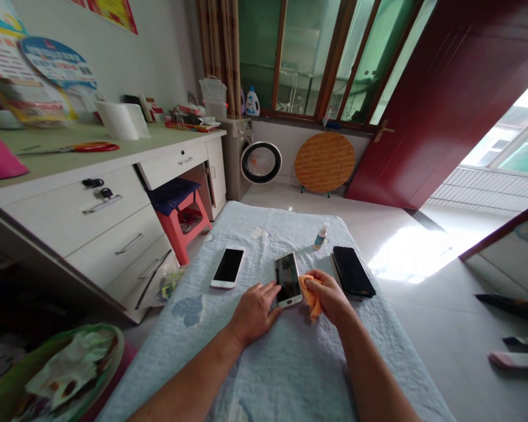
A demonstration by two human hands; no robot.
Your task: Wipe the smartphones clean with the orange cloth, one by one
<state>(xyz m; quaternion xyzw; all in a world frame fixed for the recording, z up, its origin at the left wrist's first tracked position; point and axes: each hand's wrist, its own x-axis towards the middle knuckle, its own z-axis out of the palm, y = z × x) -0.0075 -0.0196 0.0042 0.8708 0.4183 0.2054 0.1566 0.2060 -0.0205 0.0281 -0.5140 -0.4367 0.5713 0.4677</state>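
Observation:
A white-framed phone (287, 278) with a dark screen lies in the middle of the table covered by a light blue cloth (286, 375). My left hand (256, 310) grips its lower left edge, fingertips over the screen and thumb near the bottom. My right hand (328, 295) pinches an orange cloth (311, 298) against the phone's right edge. Left of them a white phone (229, 267) rests with its black screen up. On the right sits a stack with a black phone (352, 271) on top. Behind stands a small spray bottle (321, 236).
A white desk (70, 217) with drawers runs along the left, a red stool (182, 225) partly under it. A waste bin (118, 351) stands at the lower left. Beyond the table are a washing machine (237, 158) with its door open and a round wooden board (324, 162).

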